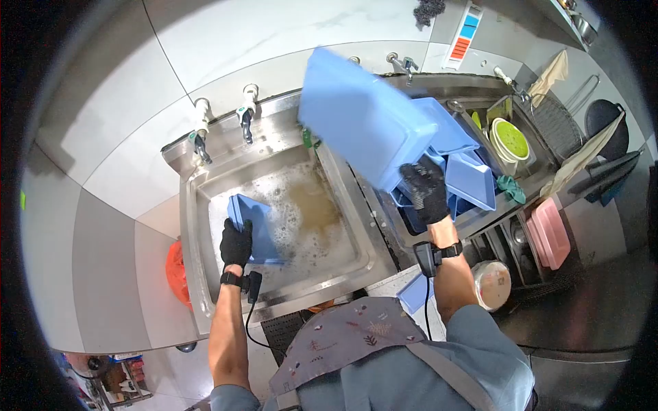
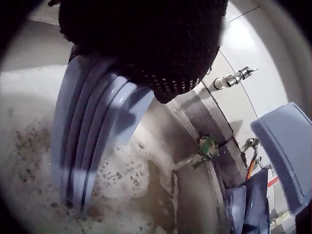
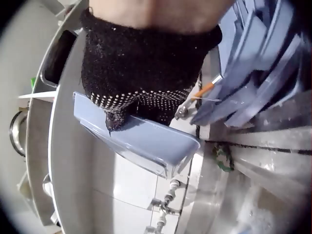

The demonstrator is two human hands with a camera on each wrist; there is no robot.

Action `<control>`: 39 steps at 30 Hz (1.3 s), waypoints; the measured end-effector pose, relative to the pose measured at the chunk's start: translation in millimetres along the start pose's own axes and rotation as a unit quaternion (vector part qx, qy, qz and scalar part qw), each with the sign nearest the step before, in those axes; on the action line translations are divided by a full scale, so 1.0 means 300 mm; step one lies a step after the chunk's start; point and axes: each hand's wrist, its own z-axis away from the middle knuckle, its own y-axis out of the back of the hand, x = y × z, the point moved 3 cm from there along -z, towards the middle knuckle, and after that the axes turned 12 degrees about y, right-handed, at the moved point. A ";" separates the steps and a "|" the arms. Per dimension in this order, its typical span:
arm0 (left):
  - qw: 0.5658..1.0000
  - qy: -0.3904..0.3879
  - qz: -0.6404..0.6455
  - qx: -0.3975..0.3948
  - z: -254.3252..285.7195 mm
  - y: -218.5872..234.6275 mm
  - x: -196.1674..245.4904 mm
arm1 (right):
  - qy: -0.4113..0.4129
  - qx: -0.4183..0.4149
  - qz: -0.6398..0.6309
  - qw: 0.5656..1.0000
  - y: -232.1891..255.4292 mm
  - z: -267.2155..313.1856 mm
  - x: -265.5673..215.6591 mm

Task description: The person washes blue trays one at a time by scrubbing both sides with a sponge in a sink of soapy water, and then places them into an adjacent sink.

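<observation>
My left hand, in a black knitted glove, grips the upper edge of several nested blue plastic trays. They stand tilted in the foamy water of the left sink, their lower ends under the foam. Out to the right, my gloved right hand holds another blue tray up by one edge; in the right wrist view the thumb lies over the rim. That raised tray is blurred in the head view. Behind and below it, more blue trays lie piled in a heap, partly hidden.
Several taps line the wall behind the sinks. A green scrubber sits by the sink divider. Farther right are a green-and-white bowl, a teal cloth, pink trays and a lidded white tub.
</observation>
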 end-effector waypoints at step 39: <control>0.973 -0.074 0.198 -0.098 -0.061 -0.015 -0.022 | -0.221 -0.402 -0.232 0.858 -1.062 -0.036 -0.131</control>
